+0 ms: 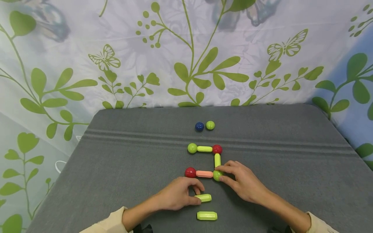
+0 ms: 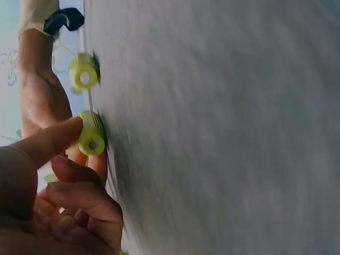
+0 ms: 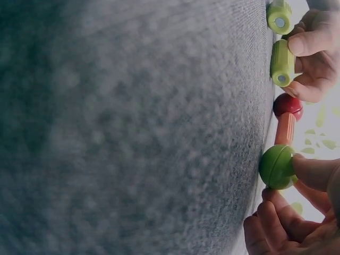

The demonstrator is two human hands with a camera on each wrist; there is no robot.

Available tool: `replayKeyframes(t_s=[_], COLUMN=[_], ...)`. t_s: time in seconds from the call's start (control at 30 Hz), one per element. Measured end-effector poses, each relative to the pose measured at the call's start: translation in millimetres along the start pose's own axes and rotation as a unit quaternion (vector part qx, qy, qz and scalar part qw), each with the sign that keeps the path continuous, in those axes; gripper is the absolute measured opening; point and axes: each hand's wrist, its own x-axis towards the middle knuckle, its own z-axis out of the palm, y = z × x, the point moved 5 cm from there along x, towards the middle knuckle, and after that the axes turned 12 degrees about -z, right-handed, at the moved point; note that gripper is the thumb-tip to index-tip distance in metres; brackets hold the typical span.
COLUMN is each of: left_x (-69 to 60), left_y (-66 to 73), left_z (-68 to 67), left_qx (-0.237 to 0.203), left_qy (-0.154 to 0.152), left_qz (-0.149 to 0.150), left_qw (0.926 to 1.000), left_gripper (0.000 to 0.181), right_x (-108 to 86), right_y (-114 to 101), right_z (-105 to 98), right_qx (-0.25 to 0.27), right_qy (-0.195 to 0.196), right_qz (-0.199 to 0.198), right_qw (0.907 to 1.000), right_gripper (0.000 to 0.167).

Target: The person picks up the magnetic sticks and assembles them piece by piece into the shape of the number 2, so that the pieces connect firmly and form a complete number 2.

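My right hand [image 1: 246,183] pinches a green ball [image 1: 217,175] between thumb and fingers. That ball joins an orange magnetic stick [image 1: 204,174], which ends in a red ball [image 1: 190,172], and an upright-lying yellow-green stick [image 1: 217,160] that runs away to another red ball [image 1: 217,149]. From there a further yellow-green stick [image 1: 205,149] leads left to a green ball [image 1: 192,148]. The thumb and fingers of my left hand [image 1: 180,195] hold a loose yellow-green magnetic stick [image 1: 205,197] low on the table; its metal-tipped end [image 2: 92,144] shows in the left wrist view.
Another loose yellow-green stick [image 1: 207,216] lies nearer the front. A blue ball [image 1: 199,126] and a green ball [image 1: 210,125] sit side by side at the back of the grey table [image 1: 131,165]. A patterned curtain [image 1: 163,64] hangs behind.
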Motion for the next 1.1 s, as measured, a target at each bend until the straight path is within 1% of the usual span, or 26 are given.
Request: replayKeyframes(t_s=[0.2,0.33,0.53,0.7,0.8,0.87,0.97,1.1], left_x=[-6.4,-10.2,-11.7,-10.4,-11.1,-12.7,-15.5,-18.6], left_y=[-3.1,-7.3,-13.7,-14.8,-13.5,-12.2,-10.6,-9.7], left_z=[-17.4,-23.6,-25.3,-23.5,-24.5,-27.6,-36.1,-47.0], left_qx=[0.052,0.068,0.069,0.076,0.067,0.053,0.035,0.031], left_qy=[-0.013,-0.015,-0.015,-0.006,0.000,0.004,0.013,0.028], left_qz=[-0.025,-0.036,-0.047,-0.050,-0.051,-0.052,-0.054,-0.052], left_qw=[0.9982,0.9969,0.9964,0.9958,0.9964,0.9972,0.9978,0.9978], left_gripper=[0.020,0.021,0.023,0.025,0.022,0.020,0.018,0.017], right_x=[-0.2,-0.7,-0.7,-0.6,-0.7,-0.8,-1.0,-0.4], right_y=[-0.5,-0.5,0.4,0.8,0.7,0.8,0.8,0.6], right_z=[0.2,0.2,0.3,0.8,1.2,1.4,0.9,0.5], right_qx=[0.000,-0.001,0.000,0.001,0.003,0.005,0.007,0.010], right_qy=[0.001,0.000,0.003,0.005,0.006,0.007,0.009,0.008], right_qz=[0.002,0.002,-0.002,-0.003,-0.004,-0.005,-0.006,-0.007], right_qw=[1.0000,1.0000,1.0000,1.0000,1.0000,1.0000,0.9999,0.9999], right_gripper=[0.026,0.027,0.026,0.026,0.026,0.026,0.025,0.026])
